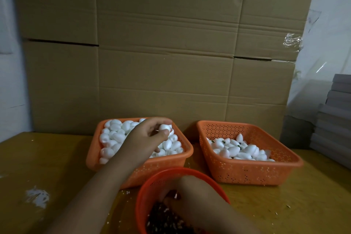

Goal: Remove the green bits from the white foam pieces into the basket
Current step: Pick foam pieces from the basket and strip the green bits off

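My left hand (150, 135) reaches over the left orange basket (182, 157), which is heaped with plain white foam pieces (114, 135). Its thumb and fingers pinch one white foam piece (164, 127) above the heap. The right orange basket (252, 171) holds white foam pieces with small green bits (239, 147) showing among them. My right hand (191, 194) sits low inside the round red basket (152, 182) at the front, fingers curled over a dark pile of removed bits (161, 218). Whether it holds anything is hidden.
The baskets stand on a yellow-brown table (47, 167) with white foam crumbs scattered on it. Large cardboard sheets (161, 53) form a wall right behind the baskets. A stack of grey flat boards (334, 119) stands at the right edge.
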The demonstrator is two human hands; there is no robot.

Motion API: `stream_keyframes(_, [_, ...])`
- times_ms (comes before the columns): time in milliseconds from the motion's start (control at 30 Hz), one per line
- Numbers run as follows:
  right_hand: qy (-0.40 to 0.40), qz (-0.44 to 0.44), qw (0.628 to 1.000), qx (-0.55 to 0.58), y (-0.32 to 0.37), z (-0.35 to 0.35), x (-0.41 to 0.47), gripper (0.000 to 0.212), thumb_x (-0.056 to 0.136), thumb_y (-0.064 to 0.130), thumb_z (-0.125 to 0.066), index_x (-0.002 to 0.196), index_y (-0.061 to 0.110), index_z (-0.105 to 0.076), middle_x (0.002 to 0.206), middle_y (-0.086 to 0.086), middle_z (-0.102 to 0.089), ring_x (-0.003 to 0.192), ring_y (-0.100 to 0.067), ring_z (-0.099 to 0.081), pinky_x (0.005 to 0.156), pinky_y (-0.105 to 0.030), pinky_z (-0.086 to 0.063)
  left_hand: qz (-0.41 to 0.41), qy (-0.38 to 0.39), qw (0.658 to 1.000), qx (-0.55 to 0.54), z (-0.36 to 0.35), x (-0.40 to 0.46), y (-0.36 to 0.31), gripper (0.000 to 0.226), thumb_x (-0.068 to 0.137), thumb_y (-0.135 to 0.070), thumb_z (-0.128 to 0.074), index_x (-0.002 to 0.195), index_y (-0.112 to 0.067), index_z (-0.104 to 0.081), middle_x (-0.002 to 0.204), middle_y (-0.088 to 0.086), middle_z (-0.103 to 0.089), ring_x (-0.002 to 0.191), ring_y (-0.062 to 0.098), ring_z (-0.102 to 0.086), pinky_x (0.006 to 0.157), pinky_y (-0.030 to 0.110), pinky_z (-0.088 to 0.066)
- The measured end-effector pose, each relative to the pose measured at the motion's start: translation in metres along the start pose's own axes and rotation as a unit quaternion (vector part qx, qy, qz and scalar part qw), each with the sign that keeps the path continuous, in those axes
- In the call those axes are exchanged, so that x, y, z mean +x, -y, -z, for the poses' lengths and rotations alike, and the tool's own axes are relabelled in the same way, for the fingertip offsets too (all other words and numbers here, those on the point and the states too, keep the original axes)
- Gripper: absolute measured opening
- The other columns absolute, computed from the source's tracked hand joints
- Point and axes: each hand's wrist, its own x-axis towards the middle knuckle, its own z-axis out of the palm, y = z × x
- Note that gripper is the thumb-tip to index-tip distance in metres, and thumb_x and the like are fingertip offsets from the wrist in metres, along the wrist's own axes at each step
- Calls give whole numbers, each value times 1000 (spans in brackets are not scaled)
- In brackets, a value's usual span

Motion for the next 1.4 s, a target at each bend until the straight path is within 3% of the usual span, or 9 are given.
stream_keyframes(67, [-18,-20,1000,9,-2,3,-1,20,87,19,-59,96,31,-72,108,17,-68,99,3,-59,89,-16,-46,0,-16,1000,-20,-5,-2,-2,17,94,-15,-60,105,-26,-69,99,0,-72,89,18,-70,69,26,-55])
stream_keyframes(200, [-31,-62,997,39,-8,5,0,19,87,19,-61,95,31,-72,101,16,-71,94,0,-61,88,-23,-49,-1,-34,998,-49,-19,-5,3,9,94,-17,-63,101,-19,-67,92,-2,-70,68,5,-67,56,17,-49])
stream_keyframes(333, [-107,-101,986,73,-14,1,3,15,88,21,-60,95,31,-70,93,14,-69,87,-1,-61,82,-22,-49,0,-36,999,-36,-32,-8,12,12,88,-26,-69,95,-20,-60,59,-9,-63,48,1,-54,50,14,-43])
stream_keyframes(467, [-136,-123,978,97,-22,-1,4,16,89,16,-60,96,27,-70,86,15,-66,84,0,-60,78,-19,-47,-16,-35,999,4,-40,-12,20,18,84,-45,-70,87,-33,-56,61,-14,-63,56,3,-55,61,21,-43])
stream_keyframes(600, [-88,-122,986,70,-25,-7,5,25,88,15,-55,105,25,-70,97,10,-70,90,-3,-61,81,-19,-47,-48,-28,995,79,-48,-19,25,23,76,-60,-52,91,-42,-51,69,-21,-61,59,-1,-54,66,27,-43])
stream_keyframes(800, [-54,-108,991,59,-25,-10,5,26,91,20,-55,113,25,-68,107,7,-71,96,-6,-64,87,-24,-51,-87,-26,982,164,-50,-24,25,24,83,-44,-51,104,-56,-48,96,-35,-61,82,-5,-63,74,21,-49])
stream_keyframes(1033, [-49,-91,993,49,-26,-12,6,28,88,17,-56,110,28,-69,108,14,-69,96,0,-61,84,-15,-46,-108,-58,982,146,-48,-19,39,44,86,-7,-65,86,-49,-49,105,-32,-63,101,-12,-59,79,20,-53])
stream_keyframes(1267, [-51,-75,995,50,-28,-14,6,26,87,15,-57,106,27,-71,106,14,-70,90,2,-59,82,-13,-45,-104,-50,987,108,-48,-21,38,47,89,-21,-68,108,-59,-50,105,-29,-66,98,-5,-66,85,36,-57])
stream_keyframes(1400, [-58,-54,996,42,-28,-15,5,27,88,16,-57,108,28,-70,105,14,-70,85,5,-56,74,-6,-41,-128,-24,982,135,-50,-24,34,23,89,-62,-47,111,-57,-52,84,-25,-69,79,-6,-68,77,27,-56])
